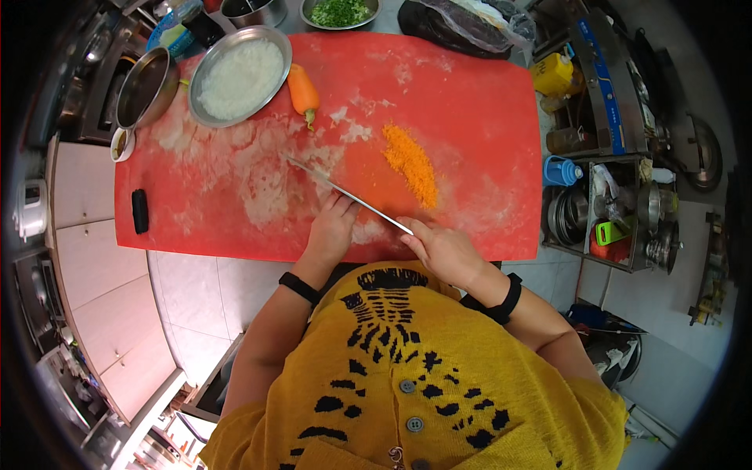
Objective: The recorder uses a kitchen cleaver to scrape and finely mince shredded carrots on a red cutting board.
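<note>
My right hand (446, 249) grips a kitchen knife (358, 200) by its handle end. The blade is seen nearly edge-on and slants away to the far left over the red cutting board (487, 123). My left hand (332, 229) is at the near side of the blade, its fingertips against or just behind the metal; I cannot tell whether they pinch it. Finely minced carrot (411, 167) lies in a slanting strip beyond the knife, to its right. A piece of whole carrot (303, 91), stem end towards me, rests farther back, beside a metal dish (282, 76) of white grainy food.
A pan of dark liquid (170, 76) and a small white cup (124, 154) stand at the left edge. A black object (140, 211) lies on the board. Behind are a bowl of chopped greens (341, 12) and a plastic bag (505, 26). Right is a shelf (631, 235).
</note>
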A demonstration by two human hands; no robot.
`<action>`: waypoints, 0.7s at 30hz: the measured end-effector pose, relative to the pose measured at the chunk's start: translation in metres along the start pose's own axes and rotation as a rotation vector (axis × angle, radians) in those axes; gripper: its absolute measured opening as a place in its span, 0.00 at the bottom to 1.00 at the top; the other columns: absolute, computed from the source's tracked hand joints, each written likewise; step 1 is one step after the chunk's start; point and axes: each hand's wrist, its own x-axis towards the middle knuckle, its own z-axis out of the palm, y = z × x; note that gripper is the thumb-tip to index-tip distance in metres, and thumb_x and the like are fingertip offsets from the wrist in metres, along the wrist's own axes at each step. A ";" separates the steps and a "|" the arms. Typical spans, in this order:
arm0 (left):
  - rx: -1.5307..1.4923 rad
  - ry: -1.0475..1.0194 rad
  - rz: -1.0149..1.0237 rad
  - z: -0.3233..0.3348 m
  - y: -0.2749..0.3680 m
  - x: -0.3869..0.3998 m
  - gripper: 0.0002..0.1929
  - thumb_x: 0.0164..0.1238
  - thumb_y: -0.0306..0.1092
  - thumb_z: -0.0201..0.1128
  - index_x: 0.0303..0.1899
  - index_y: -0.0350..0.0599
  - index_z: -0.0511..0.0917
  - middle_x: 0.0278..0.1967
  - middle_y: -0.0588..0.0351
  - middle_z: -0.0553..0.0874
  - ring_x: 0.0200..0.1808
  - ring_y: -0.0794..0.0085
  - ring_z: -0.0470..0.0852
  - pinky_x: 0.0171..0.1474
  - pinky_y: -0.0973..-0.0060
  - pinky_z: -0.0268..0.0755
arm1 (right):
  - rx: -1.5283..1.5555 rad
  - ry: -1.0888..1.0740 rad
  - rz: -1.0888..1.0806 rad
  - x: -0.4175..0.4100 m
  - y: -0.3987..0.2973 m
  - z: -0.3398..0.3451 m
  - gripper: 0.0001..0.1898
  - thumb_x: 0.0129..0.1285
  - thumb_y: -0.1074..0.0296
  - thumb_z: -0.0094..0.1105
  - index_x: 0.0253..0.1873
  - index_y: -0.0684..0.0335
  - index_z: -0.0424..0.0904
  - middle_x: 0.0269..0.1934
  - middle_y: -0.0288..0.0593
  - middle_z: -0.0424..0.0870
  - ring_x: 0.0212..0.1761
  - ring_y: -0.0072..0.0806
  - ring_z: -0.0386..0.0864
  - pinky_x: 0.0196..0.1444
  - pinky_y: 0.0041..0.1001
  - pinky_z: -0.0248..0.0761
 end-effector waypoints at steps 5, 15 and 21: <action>-0.022 -0.001 -0.015 -0.003 0.001 0.000 0.14 0.58 0.24 0.58 0.46 0.37 0.84 0.50 0.52 0.83 0.57 0.57 0.78 0.56 0.68 0.77 | 0.035 -0.001 -0.038 0.006 0.008 0.004 0.19 0.77 0.53 0.46 0.62 0.57 0.74 0.38 0.55 0.84 0.40 0.54 0.83 0.40 0.47 0.76; -0.062 0.028 0.000 -0.002 0.001 0.000 0.15 0.55 0.22 0.61 0.46 0.39 0.84 0.49 0.50 0.84 0.53 0.54 0.79 0.57 0.63 0.75 | 0.066 0.066 -0.052 0.007 0.006 0.007 0.16 0.77 0.54 0.46 0.52 0.61 0.74 0.36 0.58 0.83 0.40 0.56 0.81 0.41 0.49 0.74; -0.063 -0.014 -0.023 -0.004 -0.001 -0.001 0.14 0.57 0.23 0.58 0.45 0.37 0.83 0.49 0.52 0.84 0.54 0.57 0.79 0.55 0.67 0.77 | 0.090 -0.086 -0.010 0.018 -0.002 -0.015 0.16 0.77 0.53 0.46 0.53 0.60 0.75 0.36 0.57 0.84 0.39 0.56 0.82 0.41 0.48 0.75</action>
